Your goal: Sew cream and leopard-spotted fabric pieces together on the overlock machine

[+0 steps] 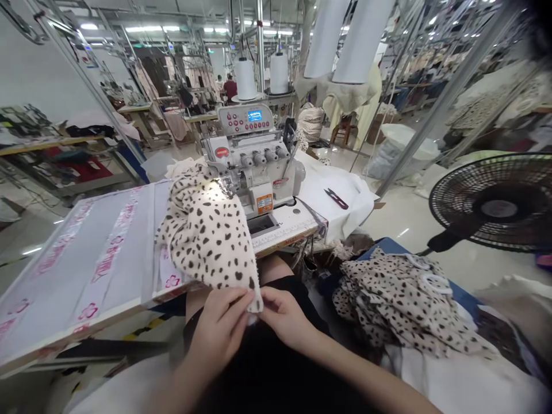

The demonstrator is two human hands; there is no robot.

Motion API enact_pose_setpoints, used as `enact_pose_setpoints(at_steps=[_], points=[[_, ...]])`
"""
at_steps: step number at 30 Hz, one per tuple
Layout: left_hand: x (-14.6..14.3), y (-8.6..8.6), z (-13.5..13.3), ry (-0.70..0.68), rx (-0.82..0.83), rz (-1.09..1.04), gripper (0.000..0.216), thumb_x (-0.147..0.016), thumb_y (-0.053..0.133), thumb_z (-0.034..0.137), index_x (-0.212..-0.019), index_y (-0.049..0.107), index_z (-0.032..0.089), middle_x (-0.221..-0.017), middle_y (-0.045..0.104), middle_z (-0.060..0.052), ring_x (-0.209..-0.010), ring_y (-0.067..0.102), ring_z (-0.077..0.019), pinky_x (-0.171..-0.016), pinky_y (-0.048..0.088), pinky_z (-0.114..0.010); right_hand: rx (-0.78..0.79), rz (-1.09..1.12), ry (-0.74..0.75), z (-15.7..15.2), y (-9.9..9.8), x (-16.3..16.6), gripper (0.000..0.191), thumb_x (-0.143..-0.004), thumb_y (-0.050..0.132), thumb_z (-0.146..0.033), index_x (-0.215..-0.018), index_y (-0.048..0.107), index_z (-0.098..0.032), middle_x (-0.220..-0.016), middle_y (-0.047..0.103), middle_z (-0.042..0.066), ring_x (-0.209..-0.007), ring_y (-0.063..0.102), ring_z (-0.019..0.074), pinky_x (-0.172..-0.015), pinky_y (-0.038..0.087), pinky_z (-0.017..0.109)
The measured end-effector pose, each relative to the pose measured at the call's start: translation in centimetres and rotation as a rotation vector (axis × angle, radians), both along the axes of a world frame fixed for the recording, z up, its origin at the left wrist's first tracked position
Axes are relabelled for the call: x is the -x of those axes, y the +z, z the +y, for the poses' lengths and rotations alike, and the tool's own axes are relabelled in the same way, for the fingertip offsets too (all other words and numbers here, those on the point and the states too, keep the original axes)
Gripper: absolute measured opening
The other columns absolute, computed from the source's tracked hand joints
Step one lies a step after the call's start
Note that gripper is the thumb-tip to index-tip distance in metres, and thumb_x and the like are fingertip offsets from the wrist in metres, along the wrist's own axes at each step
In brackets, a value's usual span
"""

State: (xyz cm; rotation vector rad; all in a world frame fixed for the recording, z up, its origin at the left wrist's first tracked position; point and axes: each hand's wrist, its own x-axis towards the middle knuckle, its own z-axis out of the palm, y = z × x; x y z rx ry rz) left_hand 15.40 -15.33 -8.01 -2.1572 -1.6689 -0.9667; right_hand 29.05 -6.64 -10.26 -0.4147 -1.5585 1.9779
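Note:
A cream fabric piece with dark spots drapes from the sewing machine over the front edge of the table into my lap. My left hand and my right hand meet at its lowest corner. Both pinch the hanging edge, fingers pressed together on the cloth. The upper end of the fabric lies by the machine's presser foot, lit by its lamp.
A pile of the same spotted fabric lies at my right. Thread snips rest on white cloth right of the machine. A black fan stands at the right. Thread cones stand behind the machine.

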Motion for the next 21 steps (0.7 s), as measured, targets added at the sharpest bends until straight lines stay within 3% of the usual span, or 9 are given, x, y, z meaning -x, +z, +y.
enact_pose_setpoints(at_steps=[5,12,16,21], points=[[0.4,0.0,0.7,-0.028,-0.053,0.057,0.034,-0.079,0.050,0.004,-0.110,0.054,0.015,-0.096,0.061,-0.008,-0.089,0.054,-0.0175,-0.077,0.046,-0.033,0.051,-0.024,-0.010,-0.2,-0.4,-0.5,0.020,-0.076,0.064,-0.033,-0.082,0.061,-0.014,-0.073,0.058,0.000,-0.064,0.052,0.0098,-0.066,0.044,0.024],[-0.4,1.7,0.2,-0.183,-0.044,-0.088,0.026,-0.078,0.045,0.000,-0.097,0.057,0.013,-0.082,0.062,-0.006,-0.077,0.055,-0.0125,-0.069,0.049,-0.025,0.117,-0.153,0.055,-0.9,0.2,-0.8,0.037,-0.069,0.067,-0.046,-0.066,0.053,-0.013,-0.057,0.053,-0.002,-0.046,0.044,0.0057,-0.045,0.036,0.018],[-0.7,2.1,-0.3,-0.168,-0.054,-0.087,0.028,-0.079,0.044,0.000,-0.099,0.057,0.014,-0.081,0.062,-0.005,-0.077,0.056,-0.0118,-0.070,0.050,-0.024,0.090,-0.182,0.077,-0.9,1.1,-1.3,0.037,-0.075,0.061,-0.049,-0.069,0.054,-0.013,-0.059,0.053,-0.001,-0.047,0.043,0.0052,-0.046,0.034,0.017],[-0.4,1.3,-0.3,-0.103,-0.073,0.015,0.024,-0.081,0.046,0.004,-0.099,0.058,0.014,-0.082,0.062,-0.006,-0.078,0.056,-0.0126,-0.071,0.050,-0.026,0.039,-0.222,0.060,-0.7,1.5,-1.8,0.037,-0.079,0.055,-0.049,-0.068,0.053,-0.013,-0.059,0.052,-0.002,-0.048,0.041,0.0056,-0.047,0.033,0.018]])
